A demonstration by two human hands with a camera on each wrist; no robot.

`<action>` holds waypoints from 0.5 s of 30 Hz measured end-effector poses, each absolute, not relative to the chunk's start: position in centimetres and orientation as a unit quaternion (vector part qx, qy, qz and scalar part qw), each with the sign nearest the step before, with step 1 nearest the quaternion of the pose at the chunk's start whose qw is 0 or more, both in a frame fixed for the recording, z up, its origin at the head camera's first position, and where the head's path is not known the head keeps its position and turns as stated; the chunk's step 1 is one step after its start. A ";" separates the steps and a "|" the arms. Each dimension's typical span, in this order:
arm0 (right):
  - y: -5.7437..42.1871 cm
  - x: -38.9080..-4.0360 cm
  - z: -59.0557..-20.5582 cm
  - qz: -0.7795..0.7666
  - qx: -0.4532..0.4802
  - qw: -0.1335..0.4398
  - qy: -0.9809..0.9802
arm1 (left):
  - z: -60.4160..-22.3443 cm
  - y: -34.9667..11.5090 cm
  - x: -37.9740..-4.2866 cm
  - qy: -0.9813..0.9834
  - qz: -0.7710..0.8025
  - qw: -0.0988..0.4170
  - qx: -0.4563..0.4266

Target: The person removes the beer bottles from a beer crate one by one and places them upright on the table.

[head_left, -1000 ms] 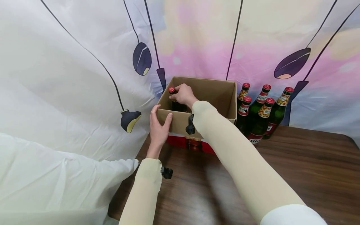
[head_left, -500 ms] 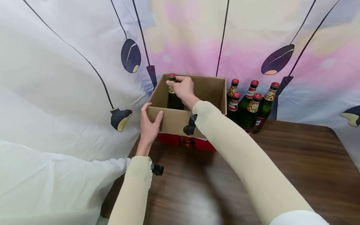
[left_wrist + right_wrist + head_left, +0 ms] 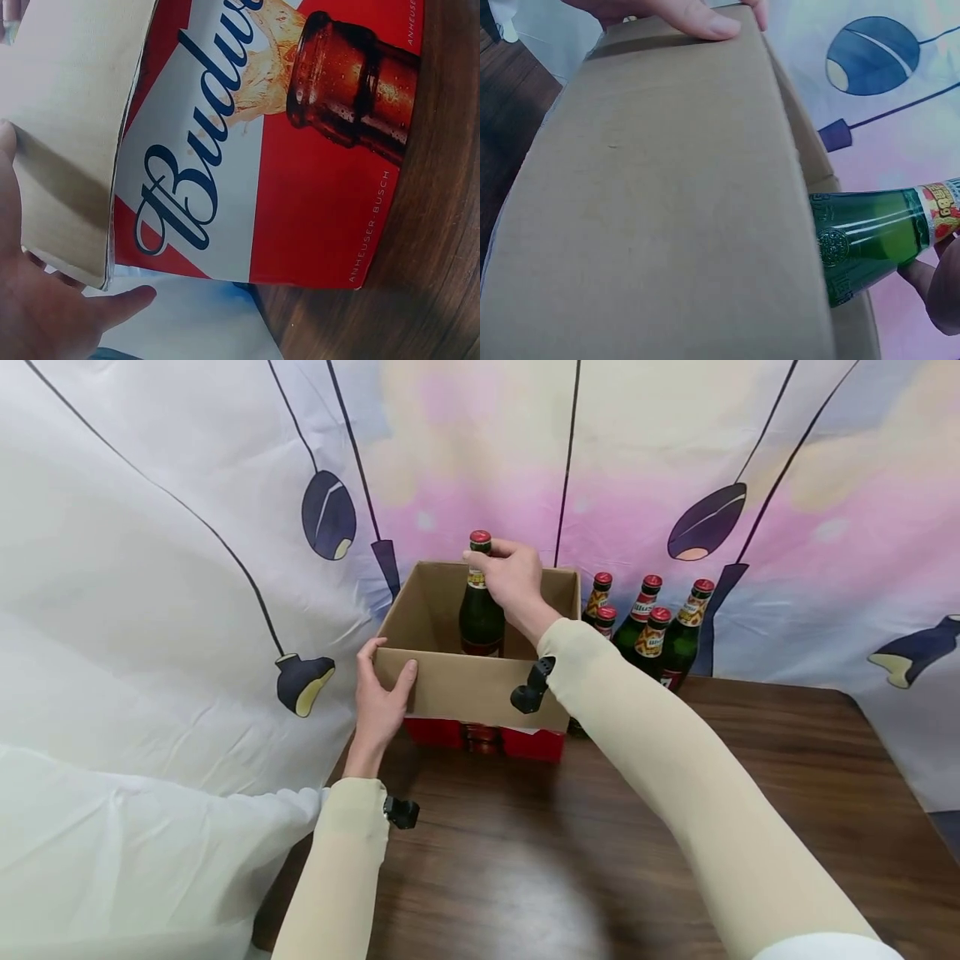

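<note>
My right hand (image 3: 516, 578) pinches the neck of a green glass beer bottle (image 3: 482, 614) with a red cap. The bottle stands upright, its upper part above the rim of an open cardboard box (image 3: 468, 689); its base is hidden behind the front flap. In the right wrist view the bottle (image 3: 870, 236) shows the yellow-red neck label beside my fingers. My left hand (image 3: 381, 710) grips the front left corner of the box, thumb on the front face and fingers round the side. Red and white Budweiser print (image 3: 315, 210) covers the box below the flap in the left wrist view.
Several capped green bottles (image 3: 678, 643) stand close together just right of the box, partly behind my right sleeve (image 3: 660, 752). The dark wooden table (image 3: 780, 777) reaches out to the right. A printed curtain (image 3: 480, 443) hangs behind, and white cloth (image 3: 150, 852) drapes at left.
My right hand has raised the bottle higher out of the box and carried it right, towards the box's middle. My left hand keeps its grip on the corner. The head view has shifted right.
</note>
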State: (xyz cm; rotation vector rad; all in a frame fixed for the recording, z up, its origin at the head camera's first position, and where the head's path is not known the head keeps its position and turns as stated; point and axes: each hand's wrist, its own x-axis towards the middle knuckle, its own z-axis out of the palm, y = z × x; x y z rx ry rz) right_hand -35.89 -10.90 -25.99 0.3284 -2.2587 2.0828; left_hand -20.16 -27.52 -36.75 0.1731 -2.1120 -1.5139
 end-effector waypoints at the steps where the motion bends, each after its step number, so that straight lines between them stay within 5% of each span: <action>1: -10.6 -35.9 -25.8 0.678 0.104 0.022 -0.727 | -36.6 -27.5 -20.1 -0.781 -0.561 0.266 0.063; 15: -8.4 -35.1 -22.8 0.690 0.118 0.008 -0.714 | -40.3 -30.8 -22.5 -0.781 -0.540 0.306 0.066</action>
